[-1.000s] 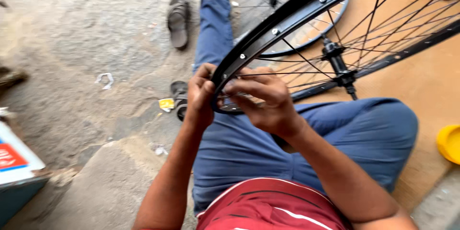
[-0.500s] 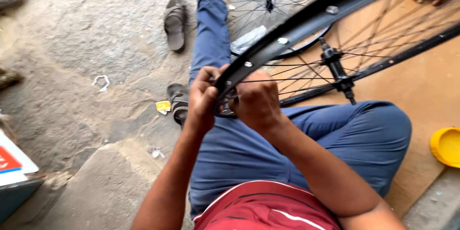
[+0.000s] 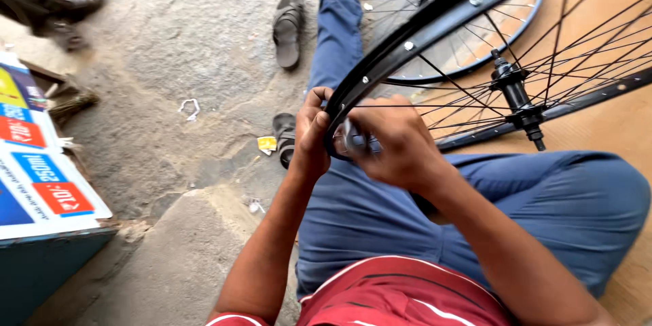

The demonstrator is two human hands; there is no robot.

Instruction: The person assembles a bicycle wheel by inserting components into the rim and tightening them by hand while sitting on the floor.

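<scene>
A black bicycle wheel rim (image 3: 435,24) with thin spokes and a central hub (image 3: 516,95) rests tilted over my lap. My left hand (image 3: 311,139) clasps the rim's near edge from outside. My right hand (image 3: 394,142) is closed on the same edge from inside the wheel, fingers pinching something small and pale at the rim; what it is stays hidden. I sit on the ground in blue trousers (image 3: 407,210) and a red striped shirt (image 3: 401,295).
A second spoked wheel (image 3: 441,20) lies behind on a brown board (image 3: 611,129). Two dark sandals (image 3: 287,27) (image 3: 284,137) lie on the rough stone ground. A blue box with a printed top (image 3: 41,190) stands at left. Another person's shoes (image 3: 71,17) show at top left.
The view has shifted, so the blue box shows more at left and the wheel sits higher and further right. Both hands stay clasped on the rim's near edge.
</scene>
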